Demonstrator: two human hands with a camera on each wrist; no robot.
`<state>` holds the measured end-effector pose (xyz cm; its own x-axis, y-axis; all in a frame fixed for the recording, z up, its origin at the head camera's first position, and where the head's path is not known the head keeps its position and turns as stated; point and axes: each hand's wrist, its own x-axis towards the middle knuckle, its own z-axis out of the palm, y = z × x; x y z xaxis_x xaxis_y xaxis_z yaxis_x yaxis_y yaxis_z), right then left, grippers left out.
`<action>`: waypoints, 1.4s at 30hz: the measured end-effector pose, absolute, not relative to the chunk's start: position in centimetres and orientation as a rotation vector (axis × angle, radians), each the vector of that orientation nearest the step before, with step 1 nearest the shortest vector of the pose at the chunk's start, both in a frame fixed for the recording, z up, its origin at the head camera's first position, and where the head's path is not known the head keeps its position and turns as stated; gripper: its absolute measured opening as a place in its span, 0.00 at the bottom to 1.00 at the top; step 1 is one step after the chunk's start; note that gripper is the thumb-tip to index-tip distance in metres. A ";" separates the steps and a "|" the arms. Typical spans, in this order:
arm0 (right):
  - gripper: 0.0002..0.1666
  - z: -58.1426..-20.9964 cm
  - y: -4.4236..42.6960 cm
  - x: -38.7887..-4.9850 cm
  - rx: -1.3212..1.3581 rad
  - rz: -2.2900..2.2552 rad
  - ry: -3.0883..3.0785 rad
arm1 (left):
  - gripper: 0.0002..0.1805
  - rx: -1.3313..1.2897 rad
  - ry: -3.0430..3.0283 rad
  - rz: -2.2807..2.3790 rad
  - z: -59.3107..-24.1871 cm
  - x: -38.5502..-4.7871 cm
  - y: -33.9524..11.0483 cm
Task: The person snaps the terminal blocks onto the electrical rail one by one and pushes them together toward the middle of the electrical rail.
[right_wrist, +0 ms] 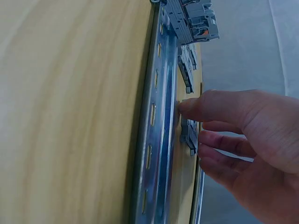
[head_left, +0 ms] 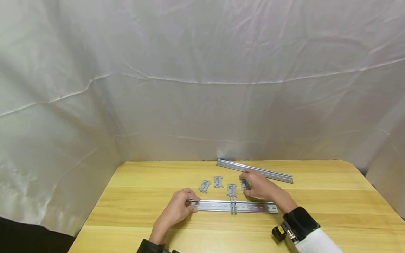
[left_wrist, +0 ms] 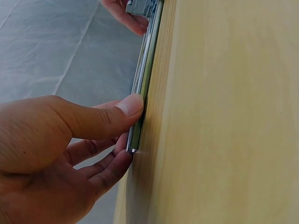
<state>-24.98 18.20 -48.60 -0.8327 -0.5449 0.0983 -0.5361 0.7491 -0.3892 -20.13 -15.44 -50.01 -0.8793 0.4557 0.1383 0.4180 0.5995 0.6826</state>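
A slotted metal DIN rail (head_left: 215,205) lies across the table in front of the person. The left hand (head_left: 179,207) pinches its left end, thumb on the near edge in the left wrist view (left_wrist: 70,140). Grey terminal blocks (head_left: 233,207) stand side by side on the rail, right of its middle; they also show in the right wrist view. Behind the rail, the right hand (head_left: 261,186) pinches a loose grey terminal block (right_wrist: 189,133) between thumb and fingers, low at the table surface. Fingers partly hide that block.
More loose terminal blocks lie behind the rail: one at left (head_left: 205,186), another beside it (head_left: 218,181), and one just behind the mounted blocks (head_left: 231,189). A second DIN rail (head_left: 278,176) slants along the back. A pale cloth (head_left: 202,116) hangs behind the wooden table (head_left: 332,211).
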 end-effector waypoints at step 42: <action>0.27 -48.3 25.2 -19.1 -0.905 -1.142 2.942 | 0.15 0.782 2.738 1.217 -50.4 -20.6 -16.1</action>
